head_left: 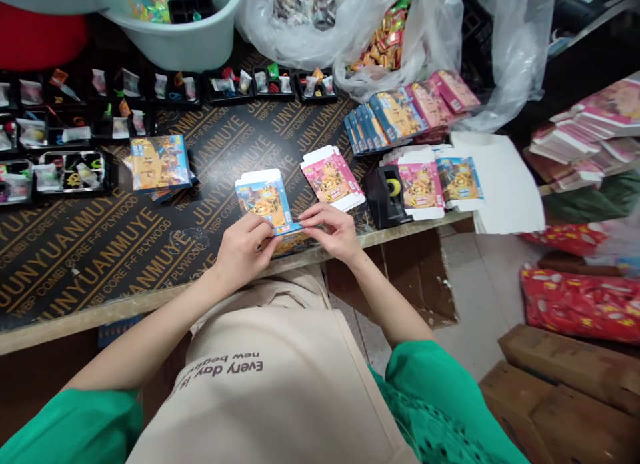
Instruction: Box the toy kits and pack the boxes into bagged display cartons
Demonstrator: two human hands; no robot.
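Note:
A blue printed cardboard box (263, 201) lies near the table's front edge, its white flap sticking out at the far end. My left hand (249, 246) pinches the near left corner of this box. On the near right corner, the fingers of my right hand (330, 231) are closed around the edge of its blue end flap. Just beyond my right hand lies a flat pink carton (333, 177) with white flaps. A black tape dispenser (385, 197) stands to the right of that carton.
Black trays (73, 172) with small wrapped items line the left and back. Blue boxes (160, 163) are stacked at left; more blue and pink boxes (397, 114) lie at back right. A pale tub (175, 37) and plastic bags (305, 34) stand behind. Cardboard boxes (575, 397) sit on the floor.

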